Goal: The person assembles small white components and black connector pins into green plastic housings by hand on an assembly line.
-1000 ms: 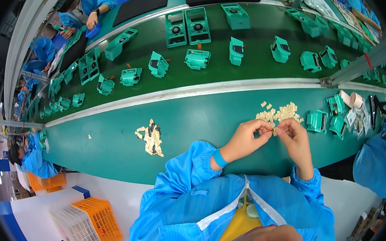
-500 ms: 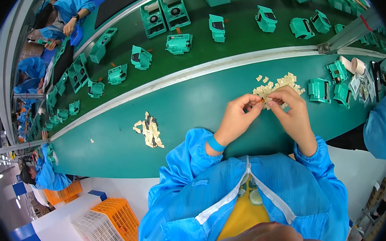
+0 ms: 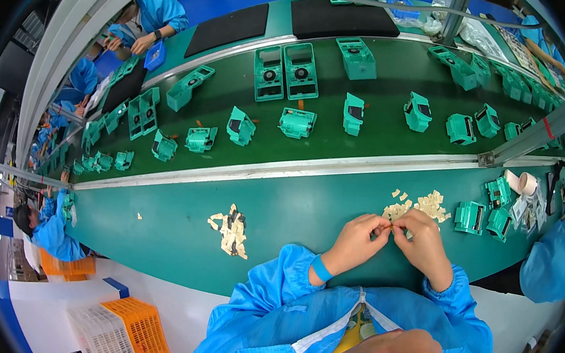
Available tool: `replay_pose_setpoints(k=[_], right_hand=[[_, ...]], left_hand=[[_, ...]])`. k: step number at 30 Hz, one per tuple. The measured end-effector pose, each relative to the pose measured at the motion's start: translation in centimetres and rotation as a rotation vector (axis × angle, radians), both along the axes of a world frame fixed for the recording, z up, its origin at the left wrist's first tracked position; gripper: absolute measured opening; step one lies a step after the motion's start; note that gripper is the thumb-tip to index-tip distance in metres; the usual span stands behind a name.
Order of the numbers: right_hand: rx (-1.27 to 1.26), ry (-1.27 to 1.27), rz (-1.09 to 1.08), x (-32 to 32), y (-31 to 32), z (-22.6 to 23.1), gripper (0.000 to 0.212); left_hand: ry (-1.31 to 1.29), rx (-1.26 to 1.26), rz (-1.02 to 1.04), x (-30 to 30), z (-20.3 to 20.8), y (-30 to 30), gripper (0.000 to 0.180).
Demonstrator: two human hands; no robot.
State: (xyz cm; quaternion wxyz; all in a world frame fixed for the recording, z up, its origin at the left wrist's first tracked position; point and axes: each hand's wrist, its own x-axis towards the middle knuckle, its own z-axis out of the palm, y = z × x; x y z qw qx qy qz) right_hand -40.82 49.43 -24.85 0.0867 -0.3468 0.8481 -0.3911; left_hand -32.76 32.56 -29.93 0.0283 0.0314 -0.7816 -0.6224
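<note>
My left hand (image 3: 357, 243) and my right hand (image 3: 423, 248) meet at the fingertips, just in front of a pile of small cream-coloured pieces (image 3: 432, 204). Both pinch a tiny orange-brown piece (image 3: 390, 226) between thumb and forefinger; its kind is too small to make out. My right hand covers the near part of the pile. Farther left on the green table (image 3: 306, 212) lies a second heap of cream and dark scraps (image 3: 230, 231), apart from both hands.
Right of the pile stand several green plastic housings (image 3: 469, 217), with tape rolls (image 3: 528, 184) and clear bags behind. Beyond a pale rail (image 3: 283, 172), more housings sit on a dark green belt (image 3: 231, 152). A metal post (image 3: 527, 143) rises at the right. Co-workers (image 3: 155, 17) sit across.
The whole view has tilted upward, showing more of the far side. My hands stay by the pile, and their fingertips have come closer together around the small piece.
</note>
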Motion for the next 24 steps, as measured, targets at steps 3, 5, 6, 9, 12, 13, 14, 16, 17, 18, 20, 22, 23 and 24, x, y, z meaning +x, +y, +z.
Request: replay_pose_setpoints(k=[3,5,6,9,12,13,14,16,17,18,20,22,23,24], right_hand=[[0.011,0.0,0.031,-0.4,0.1,0.2,0.01],[-0.004,-0.01,0.042,-0.5,0.2,0.5,0.011],[-0.021,-0.021,0.053,-0.6,0.1,0.4,0.011],[-0.016,-0.03,0.069,-0.9,0.2,0.1,0.012],[-0.007,-0.043,0.088,-0.8,0.5,0.2,0.011],[-0.008,-0.046,0.088,-0.8,0.6,0.2,0.011],[0.0,-0.043,0.099,-0.7,0.7,0.3,0.011],[0.009,-0.039,0.109,-0.8,0.9,0.4,0.011],[0.011,-0.04,0.118,-0.8,1.0,0.5,0.011],[0.012,-0.04,0.128,-0.9,1.0,0.5,0.011],[-0.002,-0.027,0.136,-1.0,1.1,0.4,0.013],[-0.017,-0.013,0.141,-1.1,1.2,0.3,0.014],[-0.014,0.0,0.154,-1.3,1.3,0.4,0.015],[-0.011,0.012,0.169,-1.4,1.4,0.4,0.015]], left_hand=[[0.039,-0.03,-0.005,-0.2,-0.1,0.0,0.016],[0.061,-0.039,-0.002,-0.3,0.0,0.1,0.016],[0.057,-0.03,-0.005,-0.3,-0.1,0.0,0.017],[0.055,-0.023,-0.008,-0.3,-0.1,-0.1,0.017],[0.072,-0.035,-0.011,-0.2,0.1,0.1,0.017],[0.085,-0.04,-0.012,-0.2,0.1,0.2,0.017],[0.081,-0.041,-0.011,-0.2,0.1,0.2,0.017],[0.128,-0.083,-0.027,-0.3,0.2,0.3,0.015],[0.126,-0.082,-0.027,-0.3,0.2,0.3,0.015],[0.131,-0.087,-0.032,-0.4,0.3,0.4,0.015],[0.136,-0.091,-0.038,-0.5,0.3,0.5,0.014],[0.174,-0.122,-0.043,-0.7,0.4,0.6,0.013],[0.174,-0.122,-0.045,-0.7,0.4,0.6,0.013],[0.188,-0.124,-0.047,-0.8,0.3,0.7,0.013]])
